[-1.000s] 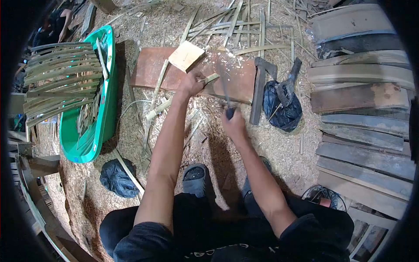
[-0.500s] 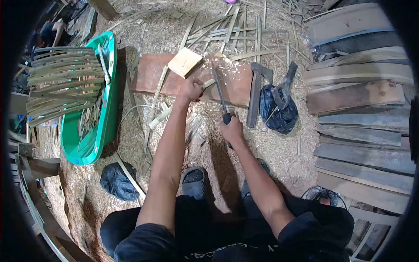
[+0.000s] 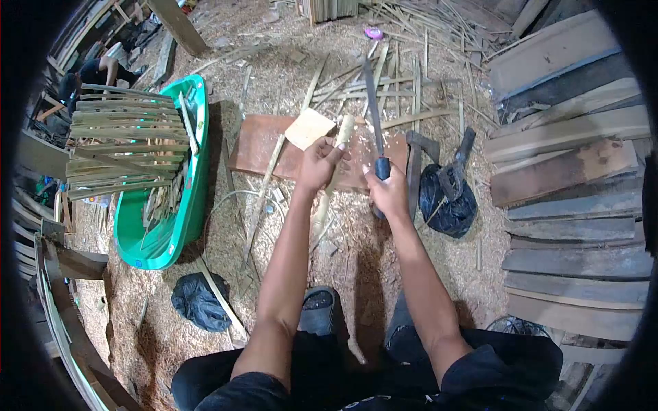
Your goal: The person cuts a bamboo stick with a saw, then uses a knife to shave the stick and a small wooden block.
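Observation:
My left hand (image 3: 318, 164) grips a pale bamboo stick (image 3: 340, 142), held upright over a reddish board (image 3: 257, 147) on the ground. My right hand (image 3: 388, 192) is closed on the dark handle of a long knife (image 3: 374, 109), whose blade points up and away beside the stick's top end. A light square wood piece (image 3: 309, 128) lies on the board just left of the stick. Wood shavings cover the board near the blade.
A green tub (image 3: 175, 205) with bamboo strips across it stands at the left. Planks (image 3: 569, 171) are stacked at the right. A black bag with tools (image 3: 449, 192) lies right of the board. Another black bag (image 3: 199, 301) and loose bamboo strips lie on the sawdust floor. A person crouches far left.
The stick went from lying low on the board to upright in my left hand. The knife blade rose from the board and now points up and away.

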